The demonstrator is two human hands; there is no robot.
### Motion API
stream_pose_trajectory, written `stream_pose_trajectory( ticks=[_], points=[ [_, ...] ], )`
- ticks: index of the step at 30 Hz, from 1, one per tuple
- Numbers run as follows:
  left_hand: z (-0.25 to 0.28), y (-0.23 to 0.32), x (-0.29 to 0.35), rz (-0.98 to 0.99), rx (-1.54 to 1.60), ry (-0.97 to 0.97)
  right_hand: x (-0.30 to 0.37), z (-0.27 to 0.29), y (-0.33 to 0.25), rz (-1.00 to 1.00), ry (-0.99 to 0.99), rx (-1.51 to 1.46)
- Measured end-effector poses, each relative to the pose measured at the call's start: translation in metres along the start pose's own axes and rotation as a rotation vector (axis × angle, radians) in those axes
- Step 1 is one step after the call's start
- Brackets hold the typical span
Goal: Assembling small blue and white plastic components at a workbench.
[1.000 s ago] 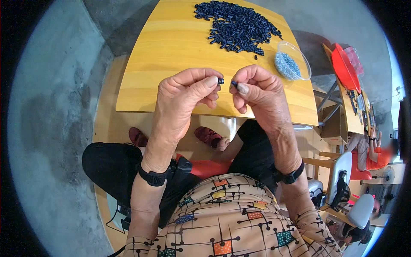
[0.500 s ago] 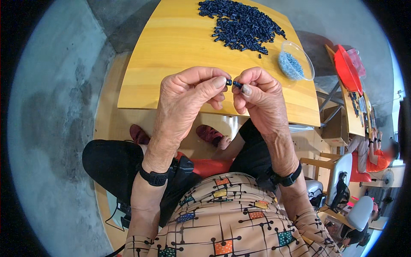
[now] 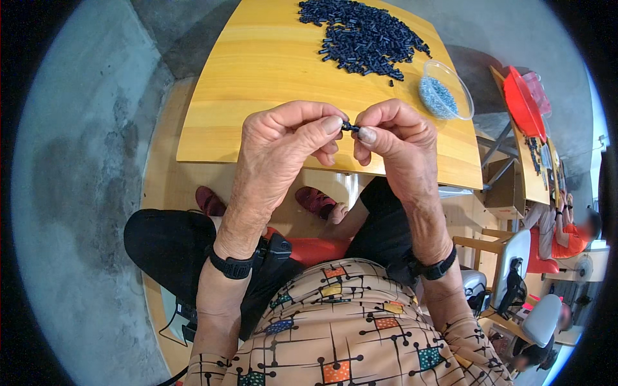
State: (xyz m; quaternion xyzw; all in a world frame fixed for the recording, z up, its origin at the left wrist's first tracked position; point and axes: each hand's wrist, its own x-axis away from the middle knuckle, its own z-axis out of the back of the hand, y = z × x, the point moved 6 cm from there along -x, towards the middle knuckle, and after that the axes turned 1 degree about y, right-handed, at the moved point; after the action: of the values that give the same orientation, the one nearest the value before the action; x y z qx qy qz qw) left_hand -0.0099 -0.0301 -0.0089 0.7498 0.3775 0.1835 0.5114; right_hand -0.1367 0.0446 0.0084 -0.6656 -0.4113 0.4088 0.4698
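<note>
Above the near edge of the yellow wooden table [image 3: 257,83], my left hand [image 3: 283,141] pinches a small black cylindrical part [image 3: 346,126] between thumb and forefinger. My right hand [image 3: 396,138] pinches a second small dark part [image 3: 355,128] the same way. The two parts meet end to end between my fingertips, in one line. Most of each is covered by my fingers, so how deep one sits in the other I cannot tell.
A heap of small black cylindrical parts [image 3: 370,42] lies at the table's far side, with one loose piece [image 3: 391,83] near it. To its right stands a clear round tub [image 3: 465,96] of small bluish pieces. A person in orange [image 3: 566,238] sits far right.
The gap between the two small parts has closed; their ends now touch. My right hand has turned slightly and its wrist has shifted a little right. My left hand stays nearly still.
</note>
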Motion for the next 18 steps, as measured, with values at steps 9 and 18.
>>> stream_pose_trajectory(
  ticks=[9, 18],
  points=[
    [0.002, 0.004, 0.001, -0.010, -0.121, 0.004, 0.002, -0.006, -0.019, 0.091, -0.043, 0.345],
    [-0.004, 0.002, 0.003, -0.010, -0.103, 0.004, -0.001, -0.002, -0.008, 0.064, -0.083, 0.193]
  ],
)
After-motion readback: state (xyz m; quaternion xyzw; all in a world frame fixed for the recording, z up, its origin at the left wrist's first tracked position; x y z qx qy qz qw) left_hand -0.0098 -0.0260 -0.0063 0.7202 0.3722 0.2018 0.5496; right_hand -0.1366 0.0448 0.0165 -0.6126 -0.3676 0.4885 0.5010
